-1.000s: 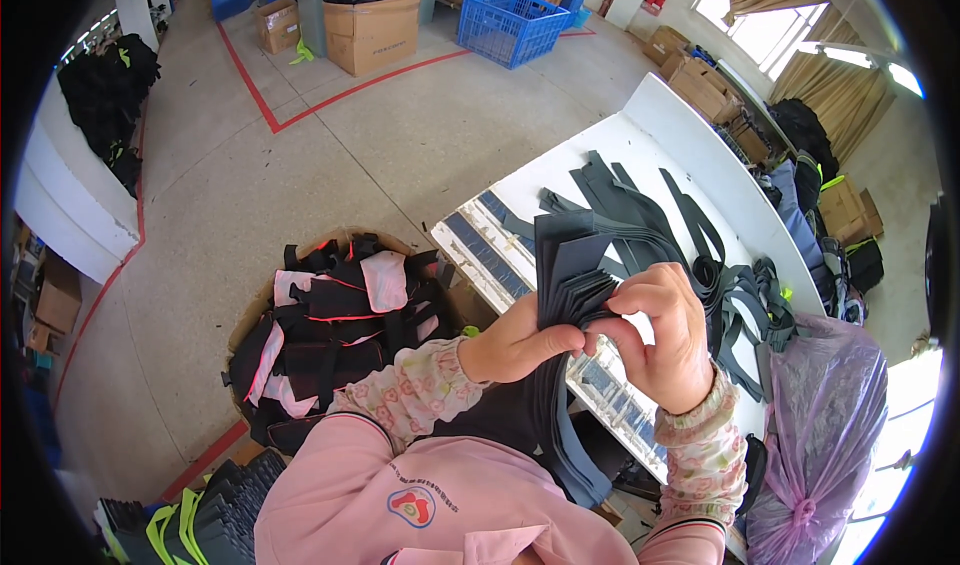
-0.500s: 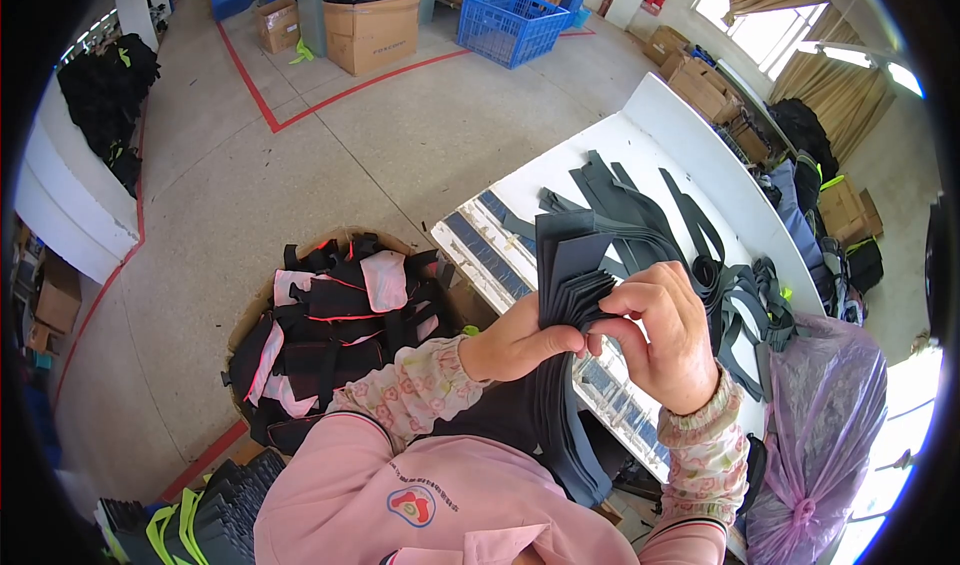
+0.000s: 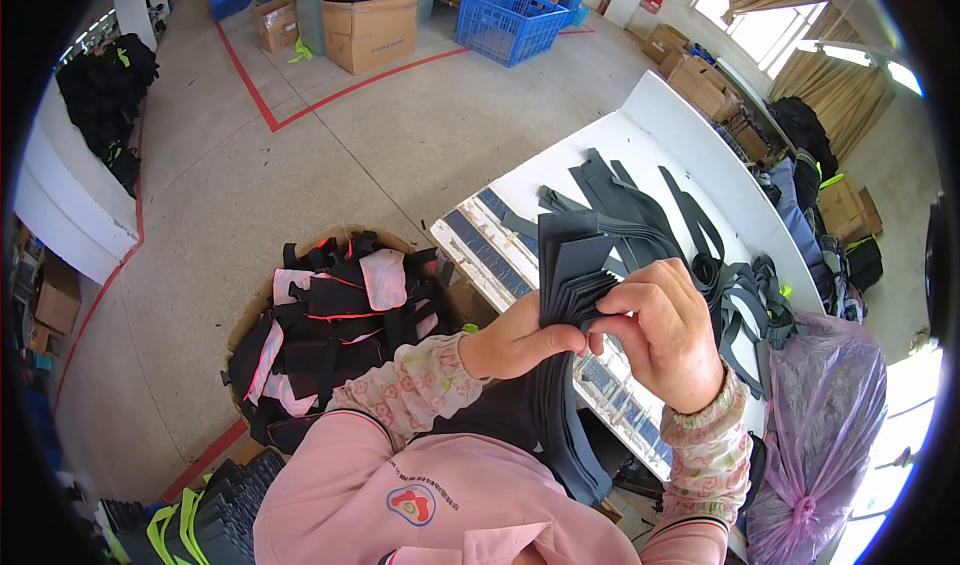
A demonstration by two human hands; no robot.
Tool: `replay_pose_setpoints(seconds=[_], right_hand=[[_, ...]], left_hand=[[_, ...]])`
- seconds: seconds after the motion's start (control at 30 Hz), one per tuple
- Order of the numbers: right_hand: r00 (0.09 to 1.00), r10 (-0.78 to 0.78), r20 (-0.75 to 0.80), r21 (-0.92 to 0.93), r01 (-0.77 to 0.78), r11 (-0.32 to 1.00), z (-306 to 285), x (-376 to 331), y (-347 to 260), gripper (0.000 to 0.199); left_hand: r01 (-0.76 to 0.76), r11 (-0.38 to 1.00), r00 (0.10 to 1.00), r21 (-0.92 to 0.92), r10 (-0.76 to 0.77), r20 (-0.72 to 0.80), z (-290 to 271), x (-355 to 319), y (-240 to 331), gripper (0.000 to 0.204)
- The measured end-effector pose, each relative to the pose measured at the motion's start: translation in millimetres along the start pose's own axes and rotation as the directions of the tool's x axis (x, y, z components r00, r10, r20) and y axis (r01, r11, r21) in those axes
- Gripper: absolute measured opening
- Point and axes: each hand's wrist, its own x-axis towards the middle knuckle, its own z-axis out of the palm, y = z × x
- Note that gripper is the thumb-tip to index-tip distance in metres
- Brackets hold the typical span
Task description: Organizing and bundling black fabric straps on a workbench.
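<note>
A bundle of dark grey webbing straps (image 3: pixel 572 265) is in front of me, above the near corner of the table. My left hand (image 3: pixel 520 345) is wrapped round the bundle, thumb pointing right across its near side. Several strap ends fan out in layers above the grip, and the long parts hang down over my lap. My right hand (image 3: pixel 665 330) is closed at the bundle's right side, its thumb and fingertips pinching the edges of the layered ends. How many straps the right fingers pinch is hidden.
More grey straps lie loose and coiled on the white table (image 3: pixel 640 145). At my left stands a carton of black and pink bags (image 3: pixel 345 305). A purple plastic sack (image 3: pixel 825 425) is on the right. Folded dark pieces with yellow-green bands (image 3: pixel 185 525) sit at lower left. Farther off is a blue crate (image 3: pixel 510 27).
My right hand has shifted very slightly right and down at the layered ends. Both hands keep their hold on the straps.
</note>
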Motion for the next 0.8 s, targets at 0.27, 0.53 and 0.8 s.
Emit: replay_pose_setpoints(seconds=[0.27,0.53,0.8], right_hand=[[0.996,0.064,0.065,-0.089,-0.058,0.994,-5.2,4.2,-7.8,0.031],[0.996,0.082,0.045,-0.159,-0.074,0.985,-9.0,8.7,-12.5,0.028],[0.981,0.119,0.153,-0.178,-0.091,0.98,-15.7,13.9,-16.0,0.038]], left_hand=[[0.127,0.987,0.991,0.101,-0.131,0.033,-5.0,-0.3,7.7,0.054],[0.026,0.998,1.0,-0.056,-0.027,-0.014,3.3,-1.3,-0.3,0.046],[0.064,0.996,0.998,-0.056,-0.064,0.01,5.9,0.8,5.5,0.048]])
